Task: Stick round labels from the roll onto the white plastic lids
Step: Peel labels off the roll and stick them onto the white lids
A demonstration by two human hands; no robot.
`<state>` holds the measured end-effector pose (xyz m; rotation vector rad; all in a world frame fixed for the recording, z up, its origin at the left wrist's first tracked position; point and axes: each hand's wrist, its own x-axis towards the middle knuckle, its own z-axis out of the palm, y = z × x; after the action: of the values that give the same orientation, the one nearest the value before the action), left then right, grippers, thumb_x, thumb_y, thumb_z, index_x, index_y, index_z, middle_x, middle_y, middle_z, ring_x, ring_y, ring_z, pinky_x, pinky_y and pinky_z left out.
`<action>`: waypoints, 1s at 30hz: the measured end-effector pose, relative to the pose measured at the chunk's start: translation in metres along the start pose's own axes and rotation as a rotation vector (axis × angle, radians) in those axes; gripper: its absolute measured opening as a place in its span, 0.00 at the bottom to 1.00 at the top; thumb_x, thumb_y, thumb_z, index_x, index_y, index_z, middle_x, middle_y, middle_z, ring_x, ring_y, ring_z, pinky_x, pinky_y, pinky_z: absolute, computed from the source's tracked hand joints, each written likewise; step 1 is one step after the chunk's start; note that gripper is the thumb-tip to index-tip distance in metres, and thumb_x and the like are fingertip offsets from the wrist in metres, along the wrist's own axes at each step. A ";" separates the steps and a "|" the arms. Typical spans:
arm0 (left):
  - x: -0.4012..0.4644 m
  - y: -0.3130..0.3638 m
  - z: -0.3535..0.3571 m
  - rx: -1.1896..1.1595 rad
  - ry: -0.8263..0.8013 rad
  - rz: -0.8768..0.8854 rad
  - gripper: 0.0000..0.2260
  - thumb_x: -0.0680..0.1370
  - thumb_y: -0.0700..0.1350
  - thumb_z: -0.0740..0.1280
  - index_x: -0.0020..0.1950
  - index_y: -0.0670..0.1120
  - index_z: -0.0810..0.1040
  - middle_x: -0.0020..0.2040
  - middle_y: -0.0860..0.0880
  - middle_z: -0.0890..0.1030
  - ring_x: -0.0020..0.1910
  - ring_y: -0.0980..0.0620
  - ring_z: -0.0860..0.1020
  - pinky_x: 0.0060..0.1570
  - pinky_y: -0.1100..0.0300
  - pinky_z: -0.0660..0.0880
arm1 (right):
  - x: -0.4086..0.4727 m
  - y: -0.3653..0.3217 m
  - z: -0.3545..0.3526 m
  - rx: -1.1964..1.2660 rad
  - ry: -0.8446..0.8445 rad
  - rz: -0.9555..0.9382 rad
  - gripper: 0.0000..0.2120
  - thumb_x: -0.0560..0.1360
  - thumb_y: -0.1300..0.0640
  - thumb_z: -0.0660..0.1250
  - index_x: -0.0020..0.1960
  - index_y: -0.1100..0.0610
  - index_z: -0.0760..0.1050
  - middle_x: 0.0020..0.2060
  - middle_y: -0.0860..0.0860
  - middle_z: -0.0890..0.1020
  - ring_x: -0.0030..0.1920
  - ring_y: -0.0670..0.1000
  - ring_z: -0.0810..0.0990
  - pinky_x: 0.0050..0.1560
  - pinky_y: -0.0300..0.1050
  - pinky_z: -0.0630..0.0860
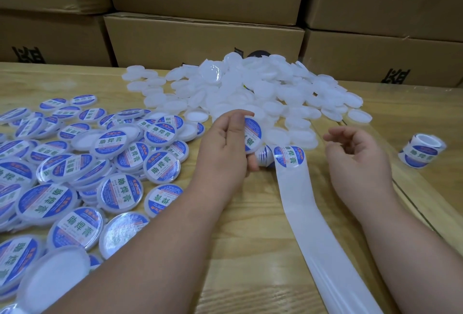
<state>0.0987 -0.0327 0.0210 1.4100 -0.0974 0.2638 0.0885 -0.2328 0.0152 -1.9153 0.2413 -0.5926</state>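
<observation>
The bare backing strip [313,233] of the label roll runs up the wooden desk [250,251] from the near edge, between the two forearms. Left of the strip lies a wide spread of labelled lids [75,183], blue-and-white faces mostly up, a few turned over. At the strip's far end one round label [289,156] sits on the backing, just where the strip curls into the working roll [264,154]. Just left of that label, the left hand [225,146] has its grip closed on a labelled lid [251,137], thumb and fingers pinching it on edge, tilted nearly upright. Right of the strip's far end, the right hand [355,153] hovers with fingers loosely curled, its grip released and holding nothing. Further right of the strip, a spare label roll [422,149] stands near the desk's edge. Beyond the strip's far end rises a heap of plain white lids [250,88]. Behind that heap, stacked cardboard boxes [200,35] form a wall.
</observation>
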 end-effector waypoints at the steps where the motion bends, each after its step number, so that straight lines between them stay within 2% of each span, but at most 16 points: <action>1: 0.001 -0.002 0.000 -0.010 0.043 0.009 0.13 0.86 0.53 0.56 0.52 0.55 0.80 0.31 0.55 0.77 0.22 0.57 0.72 0.21 0.66 0.68 | 0.003 0.002 0.000 -0.071 -0.058 0.037 0.08 0.78 0.54 0.67 0.55 0.44 0.78 0.45 0.42 0.82 0.30 0.36 0.76 0.28 0.28 0.69; 2: 0.001 -0.001 0.000 -0.040 0.088 0.002 0.14 0.86 0.53 0.55 0.51 0.56 0.80 0.31 0.57 0.77 0.23 0.59 0.72 0.21 0.66 0.68 | 0.004 0.003 0.000 -0.120 -0.120 0.067 0.08 0.78 0.50 0.67 0.57 0.43 0.78 0.45 0.42 0.81 0.30 0.35 0.76 0.29 0.30 0.70; 3: 0.003 -0.003 0.000 -0.072 0.125 -0.002 0.14 0.86 0.53 0.55 0.52 0.56 0.80 0.33 0.58 0.77 0.24 0.59 0.72 0.22 0.66 0.69 | 0.005 0.004 0.000 -0.148 -0.175 0.075 0.09 0.78 0.47 0.67 0.58 0.43 0.79 0.47 0.43 0.80 0.34 0.34 0.77 0.34 0.32 0.73; 4: 0.004 -0.002 0.000 -0.107 0.158 -0.015 0.13 0.86 0.53 0.55 0.54 0.56 0.79 0.34 0.58 0.78 0.26 0.60 0.73 0.24 0.67 0.70 | 0.006 0.004 0.001 -0.180 -0.214 0.063 0.11 0.79 0.45 0.66 0.59 0.44 0.79 0.52 0.43 0.80 0.43 0.33 0.78 0.45 0.36 0.76; 5: 0.006 -0.003 -0.001 -0.133 0.190 -0.016 0.12 0.87 0.53 0.54 0.57 0.58 0.77 0.36 0.55 0.78 0.27 0.60 0.73 0.25 0.67 0.70 | 0.006 0.003 0.002 -0.232 -0.245 0.037 0.12 0.79 0.43 0.64 0.60 0.43 0.80 0.60 0.42 0.79 0.57 0.37 0.77 0.60 0.43 0.75; 6: 0.007 -0.003 -0.002 -0.154 0.224 -0.016 0.11 0.87 0.51 0.53 0.61 0.60 0.75 0.38 0.53 0.77 0.27 0.60 0.73 0.26 0.67 0.70 | 0.006 0.002 0.004 -0.300 -0.279 0.005 0.13 0.79 0.43 0.63 0.61 0.43 0.80 0.67 0.41 0.76 0.69 0.44 0.71 0.71 0.51 0.68; 8: 0.011 -0.004 -0.006 -0.165 0.309 -0.009 0.15 0.87 0.49 0.52 0.68 0.67 0.67 0.37 0.53 0.78 0.26 0.58 0.72 0.26 0.64 0.69 | 0.004 -0.003 0.005 -0.419 -0.336 -0.038 0.15 0.81 0.43 0.59 0.61 0.41 0.80 0.74 0.39 0.69 0.77 0.50 0.60 0.78 0.57 0.54; 11: 0.014 -0.003 -0.013 -0.144 0.461 0.050 0.22 0.85 0.48 0.52 0.72 0.73 0.56 0.35 0.58 0.80 0.25 0.55 0.69 0.28 0.59 0.70 | 0.002 -0.005 0.006 -0.465 -0.393 -0.040 0.13 0.83 0.44 0.56 0.54 0.35 0.80 0.75 0.35 0.66 0.77 0.49 0.56 0.78 0.55 0.49; 14: 0.015 0.000 -0.018 -0.181 0.575 0.076 0.24 0.85 0.47 0.51 0.76 0.71 0.51 0.46 0.55 0.83 0.24 0.54 0.72 0.29 0.62 0.73 | 0.002 -0.005 0.007 -0.468 -0.406 -0.046 0.12 0.83 0.45 0.56 0.48 0.33 0.76 0.73 0.35 0.69 0.76 0.47 0.58 0.75 0.53 0.49; 16: 0.015 0.003 -0.019 -0.197 0.616 0.062 0.27 0.85 0.46 0.51 0.78 0.68 0.47 0.55 0.51 0.82 0.26 0.53 0.76 0.29 0.62 0.75 | 0.003 -0.003 0.007 -0.489 -0.388 -0.059 0.11 0.82 0.45 0.59 0.52 0.36 0.79 0.70 0.35 0.70 0.74 0.46 0.60 0.75 0.52 0.52; 19: 0.015 0.007 -0.018 -0.223 0.606 0.041 0.30 0.84 0.45 0.53 0.79 0.69 0.44 0.60 0.52 0.81 0.28 0.51 0.79 0.28 0.61 0.75 | 0.004 0.001 0.008 -0.474 -0.330 -0.052 0.09 0.80 0.50 0.64 0.55 0.44 0.82 0.65 0.39 0.74 0.70 0.48 0.65 0.75 0.53 0.60; 22: 0.014 0.006 -0.017 -0.193 0.534 0.039 0.32 0.82 0.44 0.57 0.78 0.69 0.47 0.55 0.57 0.83 0.27 0.50 0.78 0.26 0.60 0.73 | 0.002 0.000 0.009 -0.436 -0.268 -0.068 0.05 0.77 0.52 0.67 0.51 0.45 0.80 0.52 0.39 0.75 0.62 0.52 0.74 0.67 0.57 0.71; 24: 0.013 0.004 -0.016 -0.100 0.441 0.051 0.31 0.81 0.42 0.58 0.78 0.67 0.53 0.50 0.61 0.85 0.28 0.51 0.78 0.29 0.59 0.73 | 0.001 -0.001 0.008 -0.452 -0.253 -0.096 0.06 0.76 0.53 0.70 0.52 0.44 0.77 0.48 0.39 0.74 0.58 0.54 0.75 0.64 0.57 0.73; 27: 0.009 0.000 -0.011 -0.007 0.299 0.101 0.27 0.81 0.38 0.58 0.73 0.65 0.62 0.45 0.58 0.84 0.27 0.53 0.76 0.30 0.63 0.72 | 0.002 0.001 0.008 -0.459 -0.232 -0.100 0.10 0.74 0.53 0.73 0.54 0.46 0.78 0.46 0.40 0.75 0.56 0.55 0.76 0.59 0.53 0.75; 30: 0.005 -0.002 -0.008 0.000 0.213 0.151 0.25 0.79 0.37 0.59 0.68 0.64 0.67 0.41 0.55 0.83 0.26 0.53 0.72 0.30 0.65 0.72 | 0.005 0.007 0.009 -0.474 -0.192 -0.118 0.03 0.76 0.54 0.72 0.47 0.46 0.80 0.46 0.43 0.77 0.53 0.51 0.77 0.50 0.42 0.72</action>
<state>0.1032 -0.0248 0.0192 1.3686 -0.0281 0.5376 0.0976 -0.2304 0.0074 -2.4429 0.1536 -0.4499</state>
